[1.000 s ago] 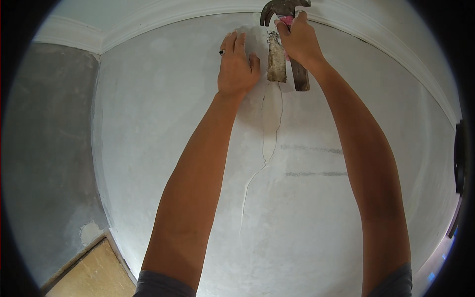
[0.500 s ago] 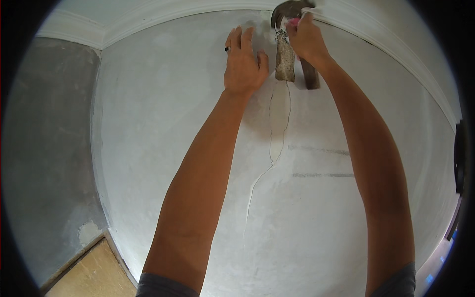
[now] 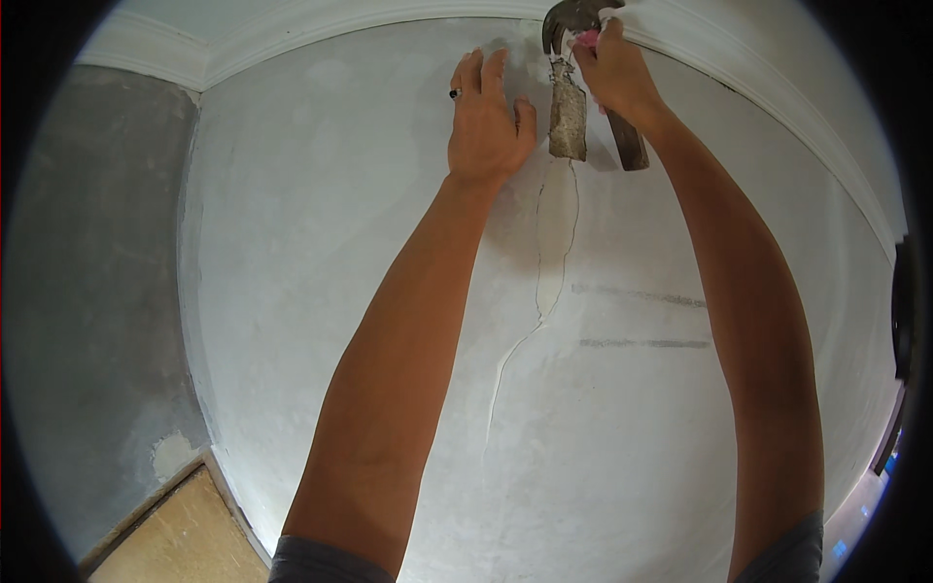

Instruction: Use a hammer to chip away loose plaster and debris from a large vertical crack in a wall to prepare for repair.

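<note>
High on the grey-white wall (image 3: 389, 233), a strip of surface is broken out, leaving a rough brown exposed patch (image 3: 568, 121). My right hand (image 3: 622, 78) is closed round a claw hammer (image 3: 575, 17). Its dark curved claw lies over the patch's upper end, and the handle's end points down below my wrist. Something pink shows at my fingers. My left hand (image 3: 486, 126), with a dark ring on one finger, is spread against the wall just left of the patch. Below the patch, two thin cracks (image 3: 540, 243) run down and join into one pale crack.
White moulding (image 3: 389, 29) runs along the wall's top and down the right side. A darker grey wall (image 3: 97, 253) meets this one at the left corner, above a wooden panel (image 3: 180, 534). Two grey smears (image 3: 646, 343) mark the wall near my right forearm.
The patch, cracks and both hands sit slightly farther right in the picture. The hammer's claw stays at the patch's upper end, and its handle is tilted a little more.
</note>
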Demonstrator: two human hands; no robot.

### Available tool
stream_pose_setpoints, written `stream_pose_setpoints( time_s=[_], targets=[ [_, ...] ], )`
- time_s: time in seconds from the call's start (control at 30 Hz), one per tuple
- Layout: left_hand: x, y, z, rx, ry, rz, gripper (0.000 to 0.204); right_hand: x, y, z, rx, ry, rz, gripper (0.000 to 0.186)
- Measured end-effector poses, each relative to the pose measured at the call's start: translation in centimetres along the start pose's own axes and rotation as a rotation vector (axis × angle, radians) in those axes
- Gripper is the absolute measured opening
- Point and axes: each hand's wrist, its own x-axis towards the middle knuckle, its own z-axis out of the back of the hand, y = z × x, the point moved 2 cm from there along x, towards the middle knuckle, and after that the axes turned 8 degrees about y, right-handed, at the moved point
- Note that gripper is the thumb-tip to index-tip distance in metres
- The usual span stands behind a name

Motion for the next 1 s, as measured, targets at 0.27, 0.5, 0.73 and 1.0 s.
stream_pose_setpoints(
  time_s=[0.27,0.5,0.73,1.0],
  targets=[
    [0.1,-0.2,0.1,-0.053,0.042,0.094,0.062,-0.6,0.7,0.6,0.064,0.067,-0.088,0.044],
    [-0.1,-0.2,0.0,-0.053,0.021,0.064,0.065,-0.1,0.3,0.1,0.037,-0.027,-0.068,0.047],
    [0.0,-0.2,0.2,-0.050,0.000,0.072,0.064,0.4,0.1,0.3,0.112,-0.021,-0.071,0.048],
    [0.2,-0.3,0.1,-0.055,0.001,0.064,0.065,0.1,-0.2,0.0,0.043,0.009,-0.053,0.047]
  ],
)
